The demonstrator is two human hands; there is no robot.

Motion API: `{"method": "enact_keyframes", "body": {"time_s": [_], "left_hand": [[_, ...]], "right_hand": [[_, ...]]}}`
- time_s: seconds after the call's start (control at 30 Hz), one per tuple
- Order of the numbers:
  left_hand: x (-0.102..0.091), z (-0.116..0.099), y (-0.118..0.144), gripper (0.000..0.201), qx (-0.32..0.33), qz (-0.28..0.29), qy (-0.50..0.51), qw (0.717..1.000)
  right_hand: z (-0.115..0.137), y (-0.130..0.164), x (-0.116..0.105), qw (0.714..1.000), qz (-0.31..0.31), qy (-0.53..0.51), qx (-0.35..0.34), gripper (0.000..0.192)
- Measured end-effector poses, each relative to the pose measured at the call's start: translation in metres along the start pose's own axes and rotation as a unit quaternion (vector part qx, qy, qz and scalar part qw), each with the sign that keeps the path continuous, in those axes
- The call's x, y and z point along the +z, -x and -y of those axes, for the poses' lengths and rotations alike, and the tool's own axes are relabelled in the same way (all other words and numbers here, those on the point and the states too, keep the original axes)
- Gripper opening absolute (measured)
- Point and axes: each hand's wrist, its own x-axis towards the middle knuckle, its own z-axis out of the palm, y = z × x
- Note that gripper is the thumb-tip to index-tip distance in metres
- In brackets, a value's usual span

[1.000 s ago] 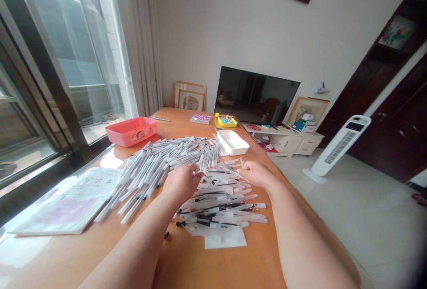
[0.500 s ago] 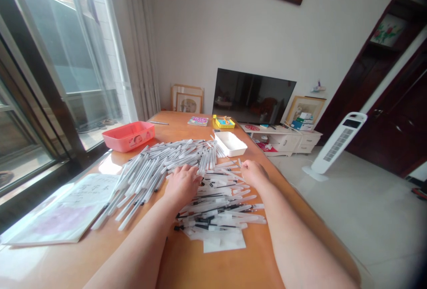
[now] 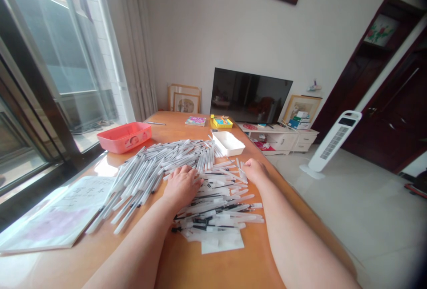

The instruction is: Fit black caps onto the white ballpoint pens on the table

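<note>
My left hand [image 3: 183, 184] lies palm down over the middle of the pens, its fingers spread a little and bent onto them; what is under the palm is hidden. To its left and ahead fans a heap of clear-barrelled pens [image 3: 143, 173] with dark ends. On its right is a second pile of loose pen parts [image 3: 216, 209], translucent tubes and thin black refills among them. My right hand [image 3: 256, 171] is closed at that pile's right edge, beside some small translucent pieces [image 3: 242, 173]. Its fingertips are turned away, so any held piece is not clear.
Beyond the pens stand a white tray [image 3: 229, 143] and a pink basket [image 3: 125, 138]. An exercise book [image 3: 56, 218] lies at left, a white paper [image 3: 223, 242] under the near parts. A yellow box [image 3: 222, 122] and a booklet [image 3: 195, 121] are farther back. The table's right edge [image 3: 310, 218] runs beside my right arm.
My right hand has shifted slightly, and more small translucent pieces show beside its fingers. The left hand stays over the pens. The whole view has moved a little.
</note>
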Motion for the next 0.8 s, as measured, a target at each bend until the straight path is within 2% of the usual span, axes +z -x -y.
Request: {"method": "enact_keyframes", "body": {"time_s": [0.13,0.5,0.8], "left_hand": [[-0.001,0.000,-0.001,0.038,-0.003,0.006,-0.008,1.000],[-0.001,-0.004,-0.002,0.044,-0.014,-0.016,-0.028,0.999],[0.004,-0.006,-0.001,0.039,0.009,-0.007,-0.020,1.000]], "right_hand": [[0.008,-0.001,0.001,0.999,0.007,-0.006,0.032,0.017],[0.025,0.007,-0.006,0.999,0.034,-0.014,-0.009,0.022],[0.028,0.008,-0.011,0.999,0.036,-0.020,0.011,0.016]]}}
